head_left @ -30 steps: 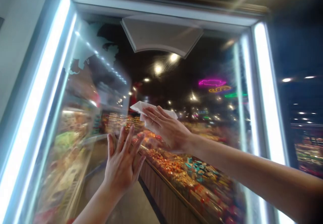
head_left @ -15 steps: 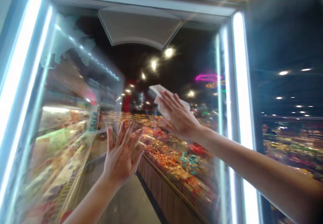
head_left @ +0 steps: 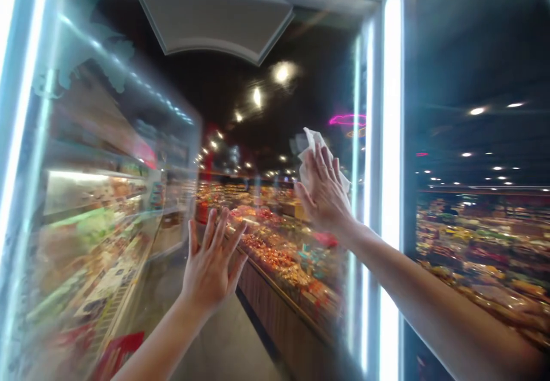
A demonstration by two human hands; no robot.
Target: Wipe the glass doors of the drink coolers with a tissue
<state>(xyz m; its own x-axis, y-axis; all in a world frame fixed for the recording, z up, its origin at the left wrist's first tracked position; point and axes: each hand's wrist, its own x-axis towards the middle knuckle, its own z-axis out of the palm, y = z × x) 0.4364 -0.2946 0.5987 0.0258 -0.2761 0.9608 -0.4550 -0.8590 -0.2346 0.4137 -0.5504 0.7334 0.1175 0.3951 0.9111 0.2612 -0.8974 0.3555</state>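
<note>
A large glass pane (head_left: 240, 157) fills the view ahead, framed by glowing light strips. My right hand (head_left: 327, 197) lies with its fingers stretched over a crumpled white wipe (head_left: 315, 139), holding it flat against the pane's right part. The wipe sticks out above and beside the fingertips, and the palm covers some of it. Lower and left of it, my left hand (head_left: 210, 269) is raised with spread fingers and holds nothing. Its palm faces the pane; whether it touches the glass I cannot tell.
Bright light strips (head_left: 392, 140) run down the pane's sides. A pale curved panel (head_left: 215, 17) shows at the top. Beyond or mirrored in the glass are a lit shelf (head_left: 98, 266), a long counter of packaged goods (head_left: 275, 255) and a walkway (head_left: 232, 335). More goods (head_left: 481, 255) stand at right.
My right hand has slid the wipe to the right, its fingers now pointing more upward. The left hand stays nearly in place. The view has shifted slightly, with the frame now further left and higher.
</note>
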